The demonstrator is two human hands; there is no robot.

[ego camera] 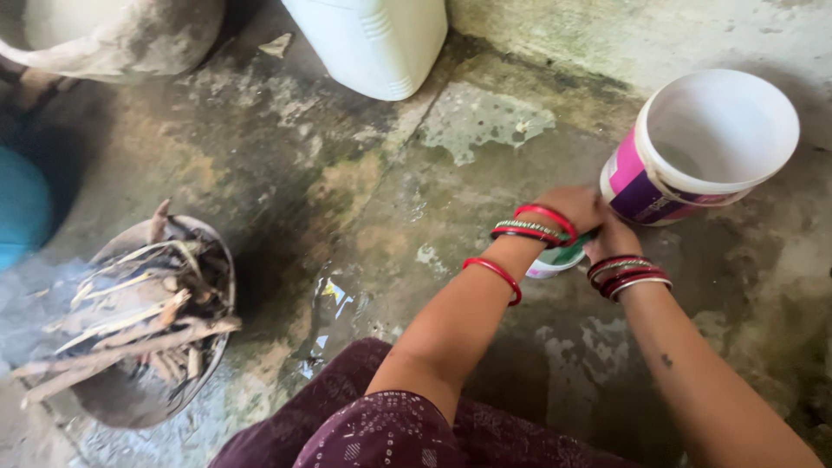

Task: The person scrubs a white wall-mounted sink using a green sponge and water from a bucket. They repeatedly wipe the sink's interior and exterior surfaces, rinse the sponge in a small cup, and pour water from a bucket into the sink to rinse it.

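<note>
Both my hands meet over a small white and green container [555, 258] on the concrete floor. My left hand [572, 208] curls over its top, the wrist ringed with red and beaded bangles. My right hand [614, 238] grips it from the right side, also wearing red and silver bangles. The container is mostly hidden beneath my fingers, so I cannot see whether it has a lid. A white plastic bucket [702, 143] with a pink and purple label stands just right of my hands, tilted toward me.
A metal bowl [143, 321] of sticks and ash sits at the left. A white jerrycan [373, 39] stands at the top, a grey sack [113, 35] at top left, a blue object [22, 208] at the left edge. The stained floor [347, 199] holds a crumpled wrapper [334, 303].
</note>
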